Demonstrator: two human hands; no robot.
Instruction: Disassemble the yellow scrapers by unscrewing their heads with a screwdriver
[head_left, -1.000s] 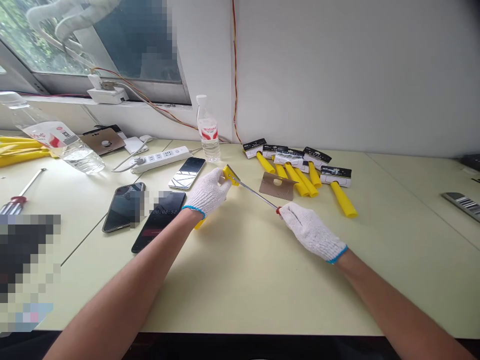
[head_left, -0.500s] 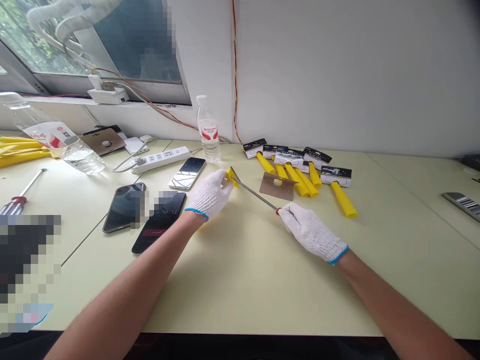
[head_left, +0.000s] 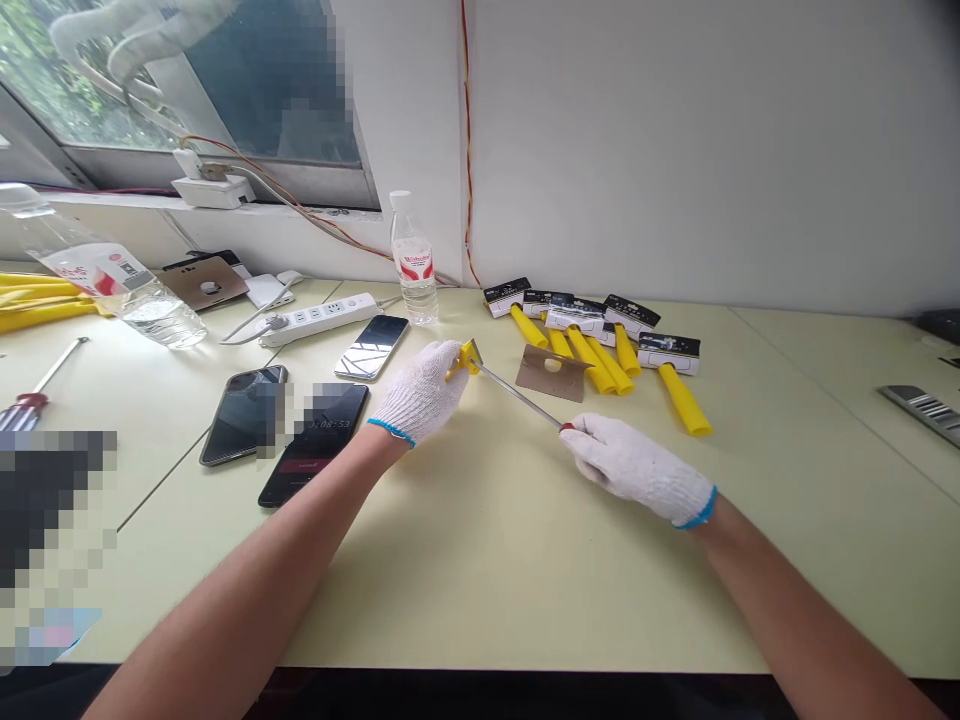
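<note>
My left hand (head_left: 424, 390), in a white knit glove, is closed around a yellow scraper (head_left: 469, 358); its head shows beyond my fingers, while most of the handle is hidden. My right hand (head_left: 634, 462), also gloved, grips the red handle of a screwdriver (head_left: 525, 400). The metal shaft points up and left, with its tip at the scraper's head. Behind the shaft, a bent brown card (head_left: 553, 374) with a hole lies on the table. Several yellow-handled scrapers (head_left: 684, 398) in black and white packaging lie farther back to the right.
Left of my left hand lie phones (head_left: 244, 415), a power strip (head_left: 319, 320) and a second screwdriver (head_left: 52, 380). One water bottle (head_left: 414, 265) stands near the wall; another bottle (head_left: 112, 275) is at the far left, near yellow handles (head_left: 45, 300). A striped metallic object (head_left: 926, 412) lies far right.
My right hand has shifted slightly right and down with the screwdriver. The scraper's head has turned a little in my left hand, and the screwdriver tip still meets it.
</note>
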